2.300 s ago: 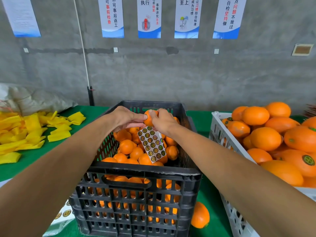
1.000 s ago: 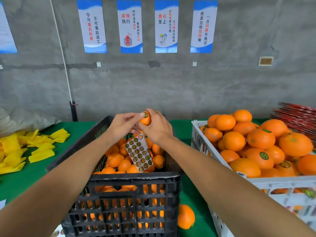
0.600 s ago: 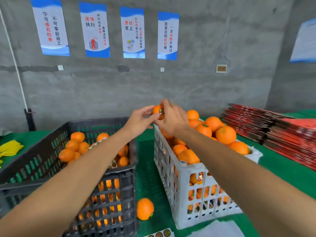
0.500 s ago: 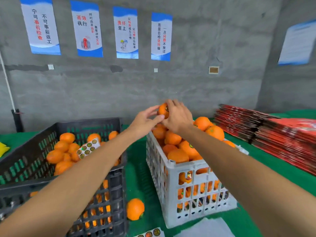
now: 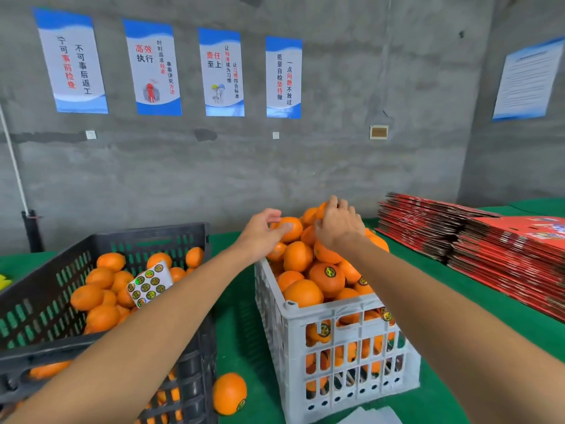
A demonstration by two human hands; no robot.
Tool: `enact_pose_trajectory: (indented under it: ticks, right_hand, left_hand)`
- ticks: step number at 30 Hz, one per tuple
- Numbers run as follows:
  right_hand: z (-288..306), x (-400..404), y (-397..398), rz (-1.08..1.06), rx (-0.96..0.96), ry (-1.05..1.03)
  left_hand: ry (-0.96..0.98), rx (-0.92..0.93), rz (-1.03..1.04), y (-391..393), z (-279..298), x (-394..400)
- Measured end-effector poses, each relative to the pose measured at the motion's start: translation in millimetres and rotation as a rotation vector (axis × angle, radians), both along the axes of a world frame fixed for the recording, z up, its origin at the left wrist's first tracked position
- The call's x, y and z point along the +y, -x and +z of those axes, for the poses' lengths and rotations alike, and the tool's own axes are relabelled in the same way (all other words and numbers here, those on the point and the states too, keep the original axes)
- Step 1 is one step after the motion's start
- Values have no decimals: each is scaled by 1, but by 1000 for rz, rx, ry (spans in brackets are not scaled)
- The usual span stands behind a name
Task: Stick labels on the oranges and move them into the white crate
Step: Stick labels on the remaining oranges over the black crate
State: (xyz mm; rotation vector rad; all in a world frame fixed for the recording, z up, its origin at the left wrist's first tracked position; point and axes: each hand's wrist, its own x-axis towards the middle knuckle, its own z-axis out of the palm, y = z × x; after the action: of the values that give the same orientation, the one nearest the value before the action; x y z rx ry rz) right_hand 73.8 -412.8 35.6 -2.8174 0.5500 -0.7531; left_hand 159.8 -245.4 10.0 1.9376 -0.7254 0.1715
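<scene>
At the near edge of the green table (image 5: 238,338), between the two crates: one loose orange (image 5: 229,392), label showing low on its side, resting beside the black crate (image 5: 189,390).

Left, near to middle: black crate, about half full of unlabelled oranges (image 5: 101,316). A label sheet (image 5: 149,284) lies on top of them, round stickers face up. Your left forearm crosses above this crate's right corner.

Right, near to middle: white crate (image 5: 345,362), heaped above its rim with labelled oranges (image 5: 326,278).

At the crest of that heap, far end: both of your hands. Your left hand (image 5: 260,237) has its fingers loosely spread, tips touching the left side of a top orange (image 5: 290,228). Your right hand (image 5: 337,226) is cupped palm down over the carried orange (image 5: 321,209), fingers curled round it; only an orange sliver shows past the fingertips. Whether it already rests on the pile you cannot tell.

Key relation: the carried orange sits directly under your right fingers, at the peak, so the right hand is the one to let go. The fruit is round, with no long axis to line up.

In the way: nothing solid. In my judgement the steep heap is the hazard; a fruit set on the crest could roll off.

Farther right: stacks of flat red cartons (image 5: 477,240). Beyond: concrete wall with posters (image 5: 222,71).
</scene>
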Motion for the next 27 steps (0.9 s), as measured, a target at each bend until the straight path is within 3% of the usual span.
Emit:
enact_pose_trajectory:
  ticks: [10, 15, 22, 27]
  right_hand:
    - [0, 19, -17, 5, -44, 151]
    - [-7, 62, -25, 191, -99, 344]
    - [-22, 161, -55, 459, -53, 326]
    - [-37, 229, -92, 563, 41, 282]
  left_hand:
    - [-45, 24, 96, -18, -7, 50]
    - [-59, 23, 147, -25, -10, 74]
    - [-64, -7, 276, -32, -12, 134]
    - [-182, 24, 388, -33, -19, 215]
